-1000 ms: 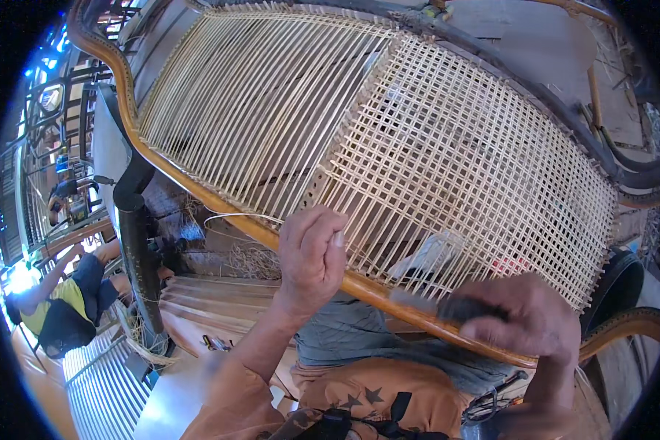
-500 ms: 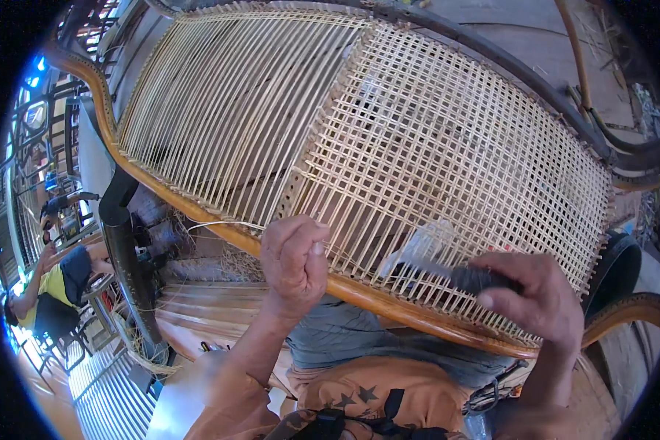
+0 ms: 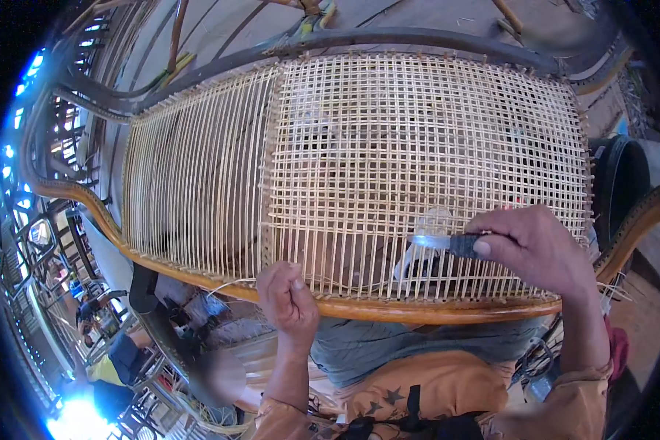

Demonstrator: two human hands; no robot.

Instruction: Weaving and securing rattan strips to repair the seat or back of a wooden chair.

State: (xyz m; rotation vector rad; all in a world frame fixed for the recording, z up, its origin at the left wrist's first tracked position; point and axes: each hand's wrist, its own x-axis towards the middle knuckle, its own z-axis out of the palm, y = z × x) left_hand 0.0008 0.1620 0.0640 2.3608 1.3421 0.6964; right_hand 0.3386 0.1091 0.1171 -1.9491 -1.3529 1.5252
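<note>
Across my lap lies a wooden seat frame [image 3: 359,311] strung with pale cane. Its right part is a woven cane mesh [image 3: 418,147]; the left part carries strands in one direction only. My left hand [image 3: 289,299] is closed at the near rail, by the crossbar [image 3: 268,243]. A thin cane strand [image 3: 231,283] comes out of the left side of that fist. My right hand [image 3: 529,249] grips a knife [image 3: 463,246] with a dark handle. Its silver blade points left, over the near strands below the finished mesh.
A dark round bin [image 3: 623,176] stands beyond the panel's right end. Curved frame arms [image 3: 77,192] rise at the left. Under the strands shows a whitish plastic piece [image 3: 418,257]. Another person [image 3: 110,367] sits at the far lower left, among chairs.
The view has turned, so the panel looks more level. My right hand has brought the knife away from the near rail, and the blade is now sharper to see. My left hand stays closed.
</note>
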